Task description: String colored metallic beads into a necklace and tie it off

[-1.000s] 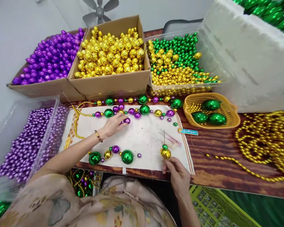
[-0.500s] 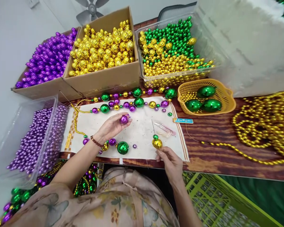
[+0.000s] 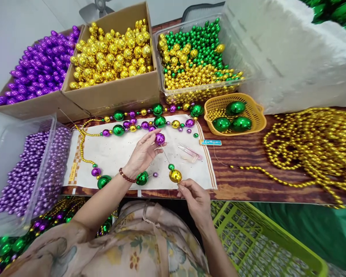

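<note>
My left hand point(image 3: 145, 151) pinches a shiny purple bead point(image 3: 159, 139) above the white cloth point(image 3: 115, 154). The tip of a long needle point(image 3: 165, 155) meets the bead's lower side; I cannot tell whether it is inside the hole. A small green bead point(image 3: 171, 166) and a larger gold bead point(image 3: 175, 176) are threaded on the needle. Just below the gold bead, my right hand point(image 3: 193, 195) is closed on the needle's lower end. Part of a bead strand with a large green bead point(image 3: 142, 178) lies on the cloth, partly behind my left wrist. A loose small purple bead point(image 3: 155, 174) rests beside it.
Cardboard boxes of purple beads point(image 3: 43, 67) and gold beads point(image 3: 112, 54) stand behind, beside a clear bin point(image 3: 202, 86). An orange basket point(image 3: 261, 119) holds large green beads. Gold bead strings point(image 3: 311, 150) lie right; a lilac-bead tub point(image 3: 50, 154) stands left.
My left hand has lifted the purple bead from the cloth and brought it right to the needle tip. My right hand has tilted the needle leftward. The view has shifted.
</note>
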Demonstrator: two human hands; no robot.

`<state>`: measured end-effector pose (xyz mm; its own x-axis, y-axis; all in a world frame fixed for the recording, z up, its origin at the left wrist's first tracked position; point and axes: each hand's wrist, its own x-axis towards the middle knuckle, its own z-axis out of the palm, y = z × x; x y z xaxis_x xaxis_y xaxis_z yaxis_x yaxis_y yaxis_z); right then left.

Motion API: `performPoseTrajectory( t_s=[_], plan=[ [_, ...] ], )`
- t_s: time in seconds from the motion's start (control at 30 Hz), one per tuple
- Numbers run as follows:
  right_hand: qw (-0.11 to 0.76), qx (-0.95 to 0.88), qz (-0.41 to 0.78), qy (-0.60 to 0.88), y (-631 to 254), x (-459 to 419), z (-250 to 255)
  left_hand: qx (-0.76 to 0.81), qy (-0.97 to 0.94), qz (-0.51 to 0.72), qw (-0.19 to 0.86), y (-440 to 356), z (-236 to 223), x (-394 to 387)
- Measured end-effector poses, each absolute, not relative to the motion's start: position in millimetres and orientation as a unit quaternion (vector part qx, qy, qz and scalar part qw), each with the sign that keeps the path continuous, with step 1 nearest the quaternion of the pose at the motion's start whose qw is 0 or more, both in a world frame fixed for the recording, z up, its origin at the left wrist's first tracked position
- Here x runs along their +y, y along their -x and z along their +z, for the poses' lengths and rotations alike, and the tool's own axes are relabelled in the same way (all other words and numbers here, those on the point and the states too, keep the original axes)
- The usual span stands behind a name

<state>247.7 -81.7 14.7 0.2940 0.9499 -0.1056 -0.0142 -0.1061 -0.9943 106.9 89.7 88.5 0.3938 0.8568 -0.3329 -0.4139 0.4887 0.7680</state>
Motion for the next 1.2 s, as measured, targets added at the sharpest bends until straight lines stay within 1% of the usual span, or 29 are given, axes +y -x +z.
performPoseTrajectory(
  t_s=[0.2, 0.5, 0.97, 1.2],
  plan=[
    [0.533, -0.404, 0.436, 0.602, -247.9, -83.4, 11.2, 0.378, -0.282, 0.425, 0.773, -110.4, 90.0, 90.6],
    [0.545, -0.388, 0.433, 0.604, -244.5, -85.8, 11.7, 0.377, -0.225, 0.461, 0.771, -113.2, 88.0, 90.5],
    [0.549, -0.368, 0.436, 0.61, -242.1, -85.7, 7.6, 0.374, -0.227, 0.458, 0.773, -117.2, 88.0, 90.9],
    [0.571, -0.337, 0.447, 0.6, -239.3, -83.4, 6.1, 0.366, -0.252, 0.441, 0.78, -119.8, 89.1, 83.3]
  ],
)
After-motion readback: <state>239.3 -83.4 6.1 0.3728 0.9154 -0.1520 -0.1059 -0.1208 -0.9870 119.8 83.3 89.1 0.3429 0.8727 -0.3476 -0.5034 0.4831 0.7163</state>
